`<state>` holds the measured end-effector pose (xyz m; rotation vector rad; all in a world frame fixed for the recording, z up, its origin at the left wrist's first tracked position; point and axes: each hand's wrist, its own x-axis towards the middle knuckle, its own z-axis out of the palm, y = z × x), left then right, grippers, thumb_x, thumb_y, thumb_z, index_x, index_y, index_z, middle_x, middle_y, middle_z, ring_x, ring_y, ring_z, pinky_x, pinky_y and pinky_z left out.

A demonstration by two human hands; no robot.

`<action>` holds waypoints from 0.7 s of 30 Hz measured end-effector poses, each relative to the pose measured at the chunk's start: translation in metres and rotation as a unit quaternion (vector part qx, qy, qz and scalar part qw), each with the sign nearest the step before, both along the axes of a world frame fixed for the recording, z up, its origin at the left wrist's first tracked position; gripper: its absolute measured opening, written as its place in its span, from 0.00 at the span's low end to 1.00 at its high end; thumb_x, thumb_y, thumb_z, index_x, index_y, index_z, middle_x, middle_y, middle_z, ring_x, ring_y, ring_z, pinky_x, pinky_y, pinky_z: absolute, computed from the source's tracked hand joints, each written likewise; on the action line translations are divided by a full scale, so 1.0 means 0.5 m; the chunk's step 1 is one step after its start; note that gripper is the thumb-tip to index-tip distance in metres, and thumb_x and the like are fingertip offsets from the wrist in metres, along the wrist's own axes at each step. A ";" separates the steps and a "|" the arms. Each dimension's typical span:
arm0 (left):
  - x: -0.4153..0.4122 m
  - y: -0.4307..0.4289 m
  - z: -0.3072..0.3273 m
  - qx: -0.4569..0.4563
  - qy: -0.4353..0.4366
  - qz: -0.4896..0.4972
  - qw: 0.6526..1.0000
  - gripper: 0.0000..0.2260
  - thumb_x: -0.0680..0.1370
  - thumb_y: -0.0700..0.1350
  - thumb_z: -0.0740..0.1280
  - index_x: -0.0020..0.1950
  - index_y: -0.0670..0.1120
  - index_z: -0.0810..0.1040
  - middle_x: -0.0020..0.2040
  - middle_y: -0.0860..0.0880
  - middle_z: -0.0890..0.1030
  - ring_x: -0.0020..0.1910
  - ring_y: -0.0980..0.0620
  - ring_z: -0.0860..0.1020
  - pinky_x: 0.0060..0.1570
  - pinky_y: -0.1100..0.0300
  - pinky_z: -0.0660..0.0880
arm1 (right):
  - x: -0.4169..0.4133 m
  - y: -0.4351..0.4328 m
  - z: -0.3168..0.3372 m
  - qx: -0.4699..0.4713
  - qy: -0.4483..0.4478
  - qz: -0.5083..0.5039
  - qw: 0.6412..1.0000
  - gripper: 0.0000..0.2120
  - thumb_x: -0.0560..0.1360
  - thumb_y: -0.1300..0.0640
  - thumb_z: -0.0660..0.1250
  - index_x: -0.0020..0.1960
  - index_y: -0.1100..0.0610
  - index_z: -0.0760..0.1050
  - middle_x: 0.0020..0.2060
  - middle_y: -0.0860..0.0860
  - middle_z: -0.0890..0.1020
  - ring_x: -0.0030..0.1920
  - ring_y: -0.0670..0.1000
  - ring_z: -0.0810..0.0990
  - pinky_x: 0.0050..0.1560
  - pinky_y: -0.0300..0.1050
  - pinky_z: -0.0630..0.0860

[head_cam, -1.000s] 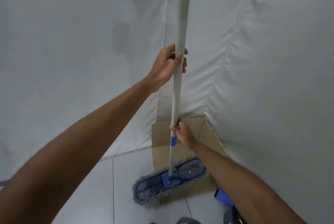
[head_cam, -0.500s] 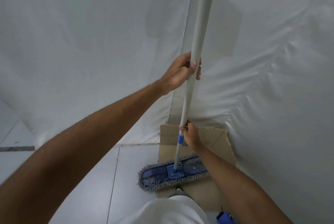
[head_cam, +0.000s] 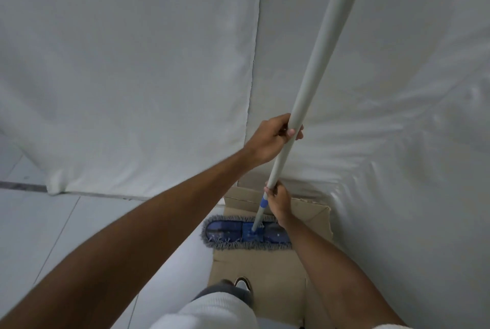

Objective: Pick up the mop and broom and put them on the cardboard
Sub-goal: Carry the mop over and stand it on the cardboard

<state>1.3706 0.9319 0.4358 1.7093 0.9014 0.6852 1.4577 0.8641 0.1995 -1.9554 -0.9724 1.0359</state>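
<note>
Both hands grip mop (head_cam: 299,116) handle: left hand (head_cam: 270,140) high, right hand (head_cam: 278,202) low | head mostly on cardboard (head_cam: 265,273) (left end overhangs) | next: release, fetch broom

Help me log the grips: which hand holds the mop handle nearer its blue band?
The right hand, gripping right beside the blue band; the left hand grips higher up.
</note>
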 end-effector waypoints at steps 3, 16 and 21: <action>0.035 0.037 -0.010 -0.015 0.004 0.064 0.998 0.10 0.80 0.38 0.59 0.59 0.41 0.77 0.50 0.46 0.83 0.57 0.44 0.81 0.62 0.43 0.75 | 0.011 0.043 0.000 -0.006 -0.009 -0.001 1.000 0.11 0.77 0.58 0.66 0.58 0.61 0.77 0.44 0.51 0.80 0.48 0.55 0.82 0.47 0.43 0.74; 0.092 0.169 -0.018 -0.119 0.073 0.082 0.987 0.25 0.81 0.42 0.60 0.78 0.50 0.60 0.74 0.44 0.69 0.73 0.46 0.68 0.72 0.48 0.66 | 0.097 0.240 0.076 -0.091 0.102 -0.036 0.990 0.19 0.77 0.49 0.65 0.61 0.61 0.75 0.53 0.58 0.81 0.54 0.59 0.80 0.59 0.54 0.78; 0.029 0.148 -0.036 -0.145 0.083 0.112 0.980 0.23 0.82 0.40 0.59 0.78 0.49 0.61 0.75 0.44 0.68 0.72 0.46 0.68 0.62 0.60 0.68 | 0.117 0.252 0.101 -0.106 0.102 0.016 0.989 0.21 0.77 0.50 0.62 0.63 0.64 0.73 0.51 0.57 0.78 0.51 0.57 0.77 0.54 0.50 0.76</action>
